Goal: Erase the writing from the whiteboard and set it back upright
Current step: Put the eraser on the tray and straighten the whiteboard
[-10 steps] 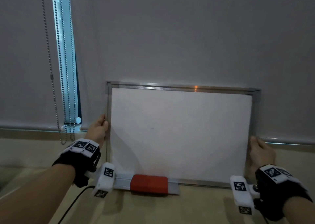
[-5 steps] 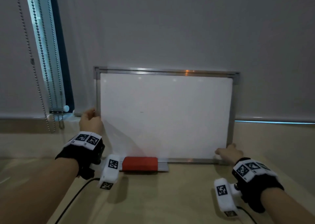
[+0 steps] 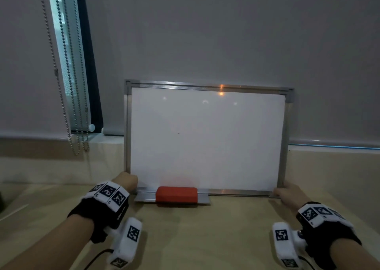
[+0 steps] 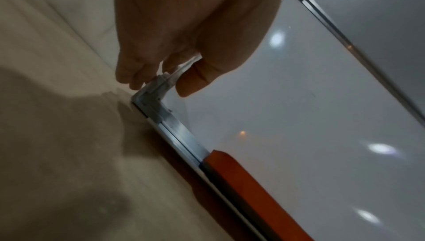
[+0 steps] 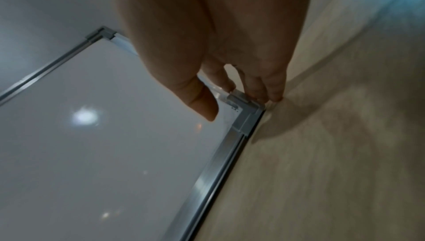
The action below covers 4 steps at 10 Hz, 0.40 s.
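The whiteboard (image 3: 206, 140) is standing upright at twelve o'clock from the person, its bottom edge resting on the beige table (image 3: 205, 239) and its top leaning back against the grey blind (image 3: 226, 33). Its white face is looking wiped, apart from one tiny dark speck near the middle. The red eraser (image 3: 176, 194) is sitting in the small tray on the bottom rail, toward seven o'clock of the board.

The left hand (image 3: 125, 181) is pinching the lower left corner of the frame, thumb on the front and fingers (image 4: 128, 76) curled behind. The right hand (image 3: 287, 194) is gripping the lower right corner the same way, thumb lying on the white face and fingers (image 5: 273, 88) reaching down behind the frame to the table.

The step in hand looks like seating the board before letting go. To do it well, both corners should be settling flat on the table at once, with the base pulled a little toward six o'clock so that the lean is steady rather than near vertical. Releasing should be slow and one hand at a time, feeling for any slide of the bottom rail on the smooth tabletop. The eraser could be jolted off its tray by a sharp nudge.
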{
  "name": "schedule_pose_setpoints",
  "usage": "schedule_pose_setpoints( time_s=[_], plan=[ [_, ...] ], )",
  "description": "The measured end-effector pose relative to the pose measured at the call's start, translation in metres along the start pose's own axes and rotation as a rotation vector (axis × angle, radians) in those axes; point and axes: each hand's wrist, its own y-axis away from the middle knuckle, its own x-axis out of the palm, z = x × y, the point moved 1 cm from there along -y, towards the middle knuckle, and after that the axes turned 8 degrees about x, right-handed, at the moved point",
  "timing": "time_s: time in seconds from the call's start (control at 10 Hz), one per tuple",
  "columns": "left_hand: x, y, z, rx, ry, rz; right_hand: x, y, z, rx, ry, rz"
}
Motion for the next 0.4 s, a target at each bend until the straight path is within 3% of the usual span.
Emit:
schedule_pose_setpoints(
  time_s=[0.1, 0.2, 0.3, 0.4],
  plan=[
    [0.003, -0.004, 0.0, -0.029, 0.049, -0.029, 0.0, -0.002, -0.001, 0.017, 0.007, 0.021],
    [-0.004, 0.025, -0.002, 0.133, -0.208, 0.014, 0.007, -0.017, -0.011, 0.02, 0.105, 0.047],
    [-0.006, 0.043, -0.002, 0.148, -0.091, 0.004, 0.017, 0.034, 0.012, 0.021, 0.175, 0.069],
    [-0.007, 0.06, -0.014, 0.11, 0.261, -0.065, 0.024, 0.084, 0.031, 0.015, 0.262, 0.103]
  ],
)
